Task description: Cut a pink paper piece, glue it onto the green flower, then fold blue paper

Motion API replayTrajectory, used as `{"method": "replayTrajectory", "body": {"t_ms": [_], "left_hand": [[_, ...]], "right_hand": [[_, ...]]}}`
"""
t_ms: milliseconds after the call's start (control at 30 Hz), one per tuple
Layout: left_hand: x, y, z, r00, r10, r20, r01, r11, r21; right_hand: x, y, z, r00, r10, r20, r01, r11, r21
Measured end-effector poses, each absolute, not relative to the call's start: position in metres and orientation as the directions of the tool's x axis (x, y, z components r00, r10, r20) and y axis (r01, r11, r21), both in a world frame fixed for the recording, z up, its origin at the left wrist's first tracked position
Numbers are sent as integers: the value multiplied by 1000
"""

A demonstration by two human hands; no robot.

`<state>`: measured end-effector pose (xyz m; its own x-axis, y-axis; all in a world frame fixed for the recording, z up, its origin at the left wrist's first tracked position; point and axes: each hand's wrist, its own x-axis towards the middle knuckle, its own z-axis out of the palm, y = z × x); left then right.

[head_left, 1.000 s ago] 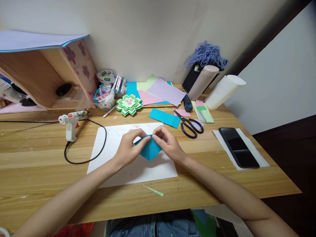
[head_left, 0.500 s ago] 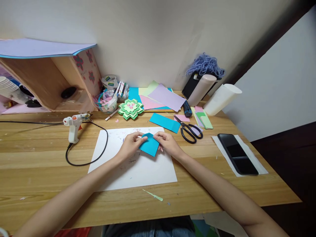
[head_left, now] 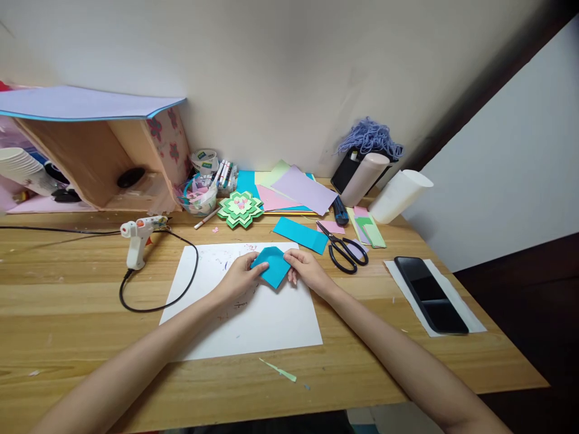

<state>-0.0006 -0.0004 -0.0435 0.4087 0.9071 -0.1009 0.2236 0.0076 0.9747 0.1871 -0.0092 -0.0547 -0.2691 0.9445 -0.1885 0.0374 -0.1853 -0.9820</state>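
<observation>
A small piece of blue paper [head_left: 274,269] is held between both hands above a white sheet [head_left: 266,328] marked with ink. My left hand [head_left: 242,276] pinches its left edge, thumb on top. At its right edge my right hand [head_left: 306,269] grips it between thumb and fingers. The paper's far edge looks bent or folded. Beyond the hands lie a blue paper strip [head_left: 300,234] and black-handled scissors [head_left: 342,248]. A layered green paper flower [head_left: 240,210] sits behind the white sheet.
A white glue gun [head_left: 136,244] with a looping cord stands left. A phone [head_left: 430,295] lies at right. Coloured paper sheets [head_left: 305,190], a tub of scraps [head_left: 199,196], a paper roll [head_left: 400,196] and an open box [head_left: 165,157] line the back. A green sliver [head_left: 278,369] lies in front.
The blue paper has turned a little in my hands, so its near corner now points toward me. The whole view has shifted slightly, with the table appearing lower.
</observation>
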Motion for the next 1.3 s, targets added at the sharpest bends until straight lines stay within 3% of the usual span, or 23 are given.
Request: {"method": "replayTrajectory", "body": {"t_ms": [167,300,467,633,767,900,967,1100,1300], "left_hand": [[-1,0,-45,364,928,-84,203,9,979],[-3,0,-42,449,890,-81,222,-24,975],[-4,-1,-39,532,833,-154,200,54,978],[-2,-6,-39,483,869,-110,327,-62,943],[0,-8,-44,366,929,-46,339,-87,937],[0,-8,-46,322,942,-90,253,6,967],[-1,-8,-45,422,895,-147,190,71,979],[-1,-10,-42,630,750,-199,146,138,980],[-1,-8,-43,443,881,-164,43,162,986]], "right_hand": [[187,-10,-54,-293,939,-182,26,-182,-983],[190,-11,-53,-315,936,-157,45,-150,-988],[190,-13,-52,-341,932,-125,108,-94,-990],[185,-20,-47,-345,939,-3,181,63,-981],[183,-19,-50,-357,931,-76,168,-16,-986],[184,-14,-55,-271,954,-131,91,-109,-990],[184,-12,-56,-219,972,-81,61,-70,-996],[184,-14,-54,-280,959,-46,47,-34,-998],[184,-19,-51,-181,974,139,-29,136,-990]]}}
